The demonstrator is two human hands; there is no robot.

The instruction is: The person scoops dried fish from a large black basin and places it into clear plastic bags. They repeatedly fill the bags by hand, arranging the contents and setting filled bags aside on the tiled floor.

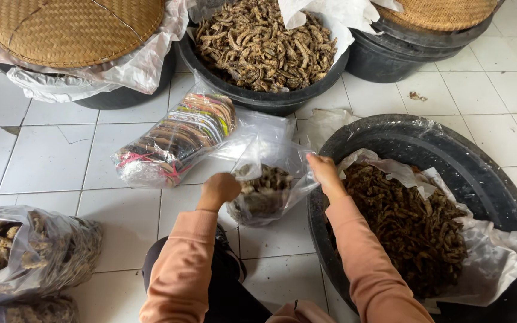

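Note:
My left hand [221, 189] grips the near left edge of a clear plastic bag [264, 179] that stands on the tiled floor, partly filled with brown dried pieces. My right hand [324, 173] pinches the bag's right edge, holding its mouth apart next to the rim of a large black tub [486, 179]. That tub is lined with white plastic and holds a heap of dark dried pieces [414, 227]. Both arms wear salmon-pink sleeves.
A clear pack of colourful flat labels or bags [178, 140] lies left of the bag. Filled plastic bags [25, 251] sit at the lower left. Behind are a black tub of dried pieces [264, 42] and two tubs covered by woven lids [73, 30], [444, 12].

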